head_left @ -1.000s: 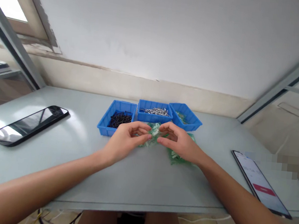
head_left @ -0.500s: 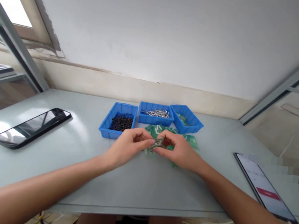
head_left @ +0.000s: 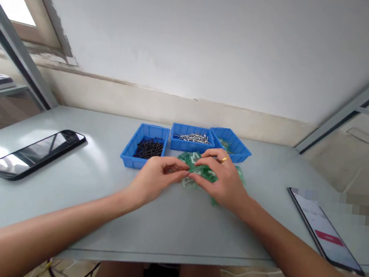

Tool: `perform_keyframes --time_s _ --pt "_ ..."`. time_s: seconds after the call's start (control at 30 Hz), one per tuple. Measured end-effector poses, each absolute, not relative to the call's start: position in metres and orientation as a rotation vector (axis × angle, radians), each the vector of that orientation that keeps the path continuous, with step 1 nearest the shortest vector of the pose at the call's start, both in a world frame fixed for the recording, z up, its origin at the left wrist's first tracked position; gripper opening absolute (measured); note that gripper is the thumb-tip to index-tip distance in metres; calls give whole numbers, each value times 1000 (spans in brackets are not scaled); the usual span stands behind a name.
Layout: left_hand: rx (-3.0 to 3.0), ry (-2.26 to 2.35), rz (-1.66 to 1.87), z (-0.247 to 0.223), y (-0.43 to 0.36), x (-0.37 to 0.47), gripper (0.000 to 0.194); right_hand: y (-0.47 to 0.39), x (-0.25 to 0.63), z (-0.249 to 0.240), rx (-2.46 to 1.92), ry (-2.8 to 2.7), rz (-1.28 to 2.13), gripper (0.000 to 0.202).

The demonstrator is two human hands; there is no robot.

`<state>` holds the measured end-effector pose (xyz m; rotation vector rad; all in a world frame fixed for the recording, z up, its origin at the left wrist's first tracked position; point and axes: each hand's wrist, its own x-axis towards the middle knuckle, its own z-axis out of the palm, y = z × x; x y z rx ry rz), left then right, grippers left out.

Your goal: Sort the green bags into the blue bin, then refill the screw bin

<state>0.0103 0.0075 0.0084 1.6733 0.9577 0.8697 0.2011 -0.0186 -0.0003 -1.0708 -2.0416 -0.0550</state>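
My left hand (head_left: 152,179) pinches the edge of a small clear plastic bag (head_left: 188,182) between thumb and fingers; small pieces show through it. To its right, my right hand (head_left: 227,182) wears a ring and has its thumb tip close to the left fingertips. Its index finger is lifted apart from the thumb, and nothing shows plainly between them. Beneath and behind the hands lies a pile of green-printed plastic bags (head_left: 189,157), partly hidden by the right hand.
Behind the hands stand a blue bin (head_left: 127,157) of black screws, another blue bin (head_left: 187,146) of silver nail-like pieces, and a third blue bin (head_left: 240,154) with greenish bags. A dark device (head_left: 36,154) lies left, a phone (head_left: 324,230) right, on the grey table (head_left: 168,237).
My right hand has opened its pinch, with its fingers raised and turned so the ring shows. My left hand stays at almost the same spot. The view has shifted slightly.
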Motion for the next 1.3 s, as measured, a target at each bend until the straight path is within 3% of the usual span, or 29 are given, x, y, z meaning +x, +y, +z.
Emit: perform_keyframes --time_s 0.43,1.03,1.3 --pt "1844 967 867 9 6 12 15 -18 201 -3 -1065 -2099 -49 6" --pt "1871 890 868 11 3 11 10 -16 204 7 -1166 -1881 817 16" --pt "1840 885 871 10 6 11 15 -21 203 12 -1228 -2025 884 16"
